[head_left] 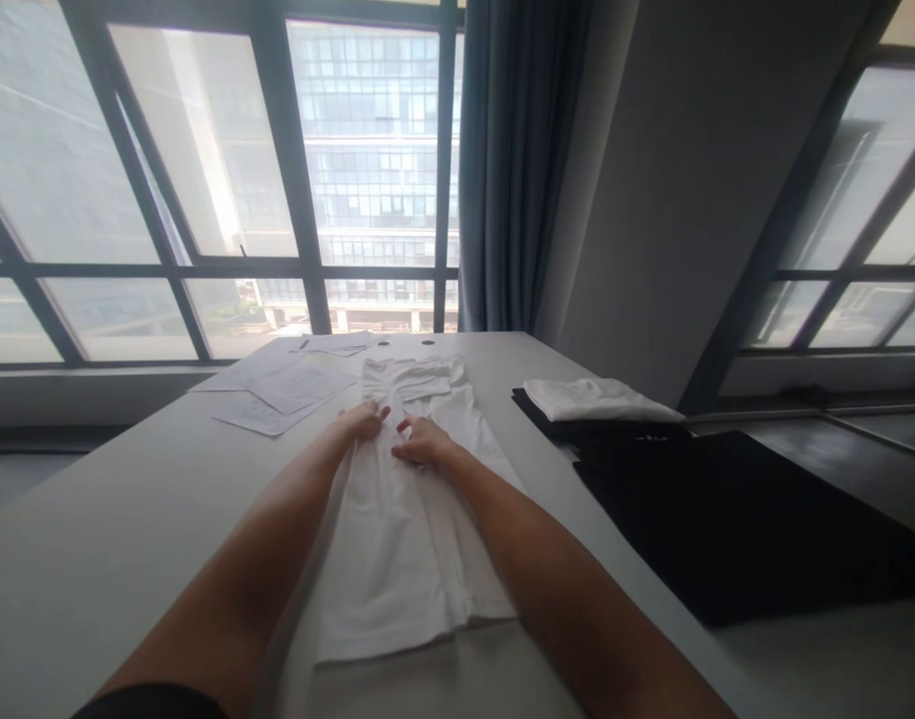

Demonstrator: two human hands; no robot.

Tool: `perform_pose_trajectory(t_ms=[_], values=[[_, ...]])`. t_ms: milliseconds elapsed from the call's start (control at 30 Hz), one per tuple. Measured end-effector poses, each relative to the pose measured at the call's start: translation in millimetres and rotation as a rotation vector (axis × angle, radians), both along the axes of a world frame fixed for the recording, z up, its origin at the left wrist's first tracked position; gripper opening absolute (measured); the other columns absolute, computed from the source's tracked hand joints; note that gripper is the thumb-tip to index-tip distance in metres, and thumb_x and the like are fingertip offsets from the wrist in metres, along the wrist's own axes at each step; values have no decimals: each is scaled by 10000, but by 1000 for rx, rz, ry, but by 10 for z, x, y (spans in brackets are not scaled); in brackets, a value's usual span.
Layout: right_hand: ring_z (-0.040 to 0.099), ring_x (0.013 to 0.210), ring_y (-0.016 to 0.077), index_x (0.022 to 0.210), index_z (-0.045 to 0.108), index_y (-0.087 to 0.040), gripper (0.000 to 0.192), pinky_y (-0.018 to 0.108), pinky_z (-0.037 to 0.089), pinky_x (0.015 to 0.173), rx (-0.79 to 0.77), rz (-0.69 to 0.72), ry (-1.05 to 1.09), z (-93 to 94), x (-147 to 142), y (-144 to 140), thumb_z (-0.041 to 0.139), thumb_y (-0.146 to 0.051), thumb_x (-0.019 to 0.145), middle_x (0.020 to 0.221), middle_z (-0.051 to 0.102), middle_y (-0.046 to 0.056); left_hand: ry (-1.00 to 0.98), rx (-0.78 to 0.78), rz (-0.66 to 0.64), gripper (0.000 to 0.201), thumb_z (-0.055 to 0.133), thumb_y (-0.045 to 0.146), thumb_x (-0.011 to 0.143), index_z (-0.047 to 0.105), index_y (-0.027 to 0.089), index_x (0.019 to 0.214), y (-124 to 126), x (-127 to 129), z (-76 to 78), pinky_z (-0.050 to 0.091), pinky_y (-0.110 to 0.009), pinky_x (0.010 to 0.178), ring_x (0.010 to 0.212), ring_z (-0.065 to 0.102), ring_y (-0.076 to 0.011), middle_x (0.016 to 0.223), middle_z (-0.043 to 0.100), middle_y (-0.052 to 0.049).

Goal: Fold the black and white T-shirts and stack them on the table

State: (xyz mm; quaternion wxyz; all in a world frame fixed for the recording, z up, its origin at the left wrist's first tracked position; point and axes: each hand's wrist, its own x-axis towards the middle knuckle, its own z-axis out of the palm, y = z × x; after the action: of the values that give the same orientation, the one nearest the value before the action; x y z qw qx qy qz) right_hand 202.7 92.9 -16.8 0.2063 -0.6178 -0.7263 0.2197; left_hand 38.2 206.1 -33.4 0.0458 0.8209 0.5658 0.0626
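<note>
A white cloth garment (387,539) lies lengthwise on the white table, folded into a long strip with wrinkles and a bunched far end. My left hand (366,421) rests on its left edge, with the thumb over the cloth and the fingers slightly spread. Close beside it, my right hand (426,442) touches the middle of the garment, thumb and forefinger apart. A gap of cloth shows between the two hands. Neither hand visibly lifts the fabric.
Printed paper sheets (285,389) lie on the table (128,559) at the far left. To the right are a folded white garment (599,399) on dark cloth and a large black garment (749,529) by the table's right side. Windows and a blue curtain (513,170) stand beyond.
</note>
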Motion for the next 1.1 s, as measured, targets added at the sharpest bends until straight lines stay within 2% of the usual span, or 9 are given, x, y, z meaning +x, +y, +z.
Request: perform_pose_trajectory(t_ms=[100,200,300,400,533,633,767,900,1100], values=[[671,749,166,1132,653,-214,497,250,500,694,-27,14,58,-9,25,10,767,-288,653,832,714,2,38,-51,79,692,233,570,960,335,150,1501,21,-49,-31,224,-649,1099,1457,251,-346,1580,256,-186],[672,746,165,1146,647,-223,465,260,500,725,-49,46,10,27,13,-30,742,-302,697,817,715,0,67,-66,107,761,221,636,935,280,166,1531,-14,-80,-35,164,-647,1127,1477,202,-322,1601,203,-158],[660,972,220,1165,640,-216,416,315,480,864,97,-7,-145,72,-16,-90,674,-391,790,1024,715,73,88,-85,106,822,209,670,918,244,138,1544,-131,-86,-17,160,-651,1128,1487,159,-327,1612,145,-155],[513,1250,276,1304,555,-168,492,423,366,1049,260,-150,-273,64,-9,-115,527,-451,902,1322,585,165,114,-63,62,779,192,619,941,245,127,1543,-372,-76,0,149,-655,1127,1494,121,-322,1620,111,-141],[192,1462,325,1502,329,-137,666,576,134,1150,-67,-122,-341,25,90,-92,413,-506,953,1593,227,170,94,-9,-166,700,171,543,972,265,138,1536,-835,-38,-24,125,-578,1163,1502,108,-265,1619,147,-126],[92,1491,294,1551,220,-173,689,531,105,1172,-155,-55,-331,37,214,-149,369,-513,970,1628,94,125,71,-56,-254,723,174,579,969,263,143,1538,-1177,-40,-33,145,-535,1169,1495,149,-265,1609,181,-141],[61,1499,265,1566,170,-167,722,512,79,1183,-160,-32,-384,1,454,-487,285,-568,977,1632,68,115,82,-56,-291,745,214,612,962,248,150,1545,-1575,-133,3,134,-522,1173,1494,151,-277,1610,176,-143],[28,1504,241,1573,145,-166,742,506,40,1188,-110,33,-430,-157,713,-963,174,-603,973,1635,42,87,60,-31,-408,744,193,641,965,258,181,1546,-1971,-246,-20,96,-503,1185,1497,138,-267,1609,187,-124],[57,1503,250,1565,182,-128,747,480,70,1197,-62,52,-443,-211,832,-1402,200,-579,970,1629,79,104,-12,-60,-467,754,229,676,953,273,208,1543,-2407,-395,-74,99,-448,1201,1497,136,-257,1611,189,-102]])
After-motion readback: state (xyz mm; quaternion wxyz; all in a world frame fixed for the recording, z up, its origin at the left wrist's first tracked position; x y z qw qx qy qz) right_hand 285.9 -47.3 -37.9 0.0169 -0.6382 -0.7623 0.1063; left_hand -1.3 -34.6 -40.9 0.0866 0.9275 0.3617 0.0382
